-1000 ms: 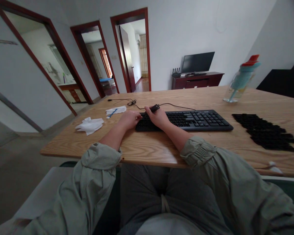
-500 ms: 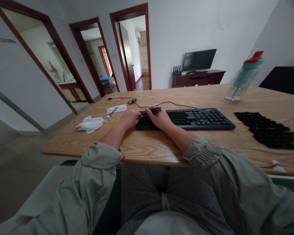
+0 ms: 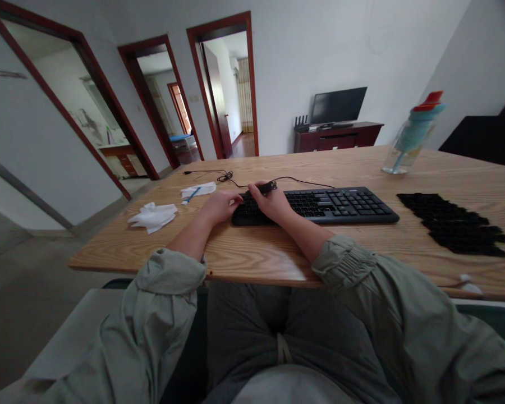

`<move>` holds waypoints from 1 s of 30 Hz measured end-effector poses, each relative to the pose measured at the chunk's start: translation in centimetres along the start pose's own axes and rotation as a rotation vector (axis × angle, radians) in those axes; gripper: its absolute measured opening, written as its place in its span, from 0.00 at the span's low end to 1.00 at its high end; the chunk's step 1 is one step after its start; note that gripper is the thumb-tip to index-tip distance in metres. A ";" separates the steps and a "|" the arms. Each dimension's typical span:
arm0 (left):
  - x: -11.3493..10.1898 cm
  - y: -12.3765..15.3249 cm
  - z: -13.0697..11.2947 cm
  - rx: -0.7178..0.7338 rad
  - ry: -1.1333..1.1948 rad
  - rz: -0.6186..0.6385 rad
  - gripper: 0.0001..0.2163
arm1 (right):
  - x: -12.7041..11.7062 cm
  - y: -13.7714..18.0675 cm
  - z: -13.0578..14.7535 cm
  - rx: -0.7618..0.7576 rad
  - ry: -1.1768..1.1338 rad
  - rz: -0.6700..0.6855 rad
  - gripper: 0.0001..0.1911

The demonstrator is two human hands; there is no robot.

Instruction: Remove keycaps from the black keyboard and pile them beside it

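Note:
A black keyboard (image 3: 332, 205) lies on the wooden table (image 3: 362, 168), its cable trailing off to the back left. My right hand (image 3: 271, 203) rests over the keyboard's left end, fingers closed on a small black tool (image 3: 266, 187) that points up and to the right. My left hand (image 3: 220, 205) sits curled at the keyboard's left edge, fingertips touching it; what it holds, if anything, is hidden. A spread of loose black keycaps (image 3: 454, 224) lies on the table to the right.
Crumpled white tissue (image 3: 152, 216) and a white wipe with a blue swab (image 3: 198, 192) lie left of the keyboard. A teal bottle with a red lid (image 3: 412, 134) stands at the back right. Doorways and a television stand are behind the table.
Both hands stay at the keyboard's left end. The black tool in my right hand has tilted slightly; the camera has shifted a little.

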State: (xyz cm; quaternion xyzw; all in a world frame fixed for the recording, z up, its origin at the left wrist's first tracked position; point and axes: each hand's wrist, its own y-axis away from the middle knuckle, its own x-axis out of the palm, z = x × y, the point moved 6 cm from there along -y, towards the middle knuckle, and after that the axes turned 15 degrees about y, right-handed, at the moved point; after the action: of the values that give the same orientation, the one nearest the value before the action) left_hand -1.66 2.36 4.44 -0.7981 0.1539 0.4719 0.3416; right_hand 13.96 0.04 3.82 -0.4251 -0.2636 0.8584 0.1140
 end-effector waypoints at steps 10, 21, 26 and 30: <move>0.0 0.1 1.3 -0.007 0.004 0.044 0.12 | 0.9 -0.3 -0.2 0.004 -0.074 0.018 0.16; -0.1 0.0 1.1 -0.029 -0.028 0.063 0.13 | 1.4 -0.6 -0.8 0.039 -0.061 0.039 0.19; 0.0 -0.1 0.8 -0.043 -0.066 0.064 0.13 | 1.5 -0.7 -0.8 0.034 -0.065 0.051 0.21; 0.1 -0.1 0.3 -0.055 -0.080 0.065 0.13 | 1.3 -0.4 -0.6 0.028 -0.041 0.061 0.21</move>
State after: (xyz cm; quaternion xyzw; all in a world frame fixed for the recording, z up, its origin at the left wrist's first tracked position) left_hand -1.80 2.65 4.29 -0.7823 0.1531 0.5182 0.3099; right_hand 13.66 1.15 2.90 -0.4138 -0.2409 0.8735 0.0883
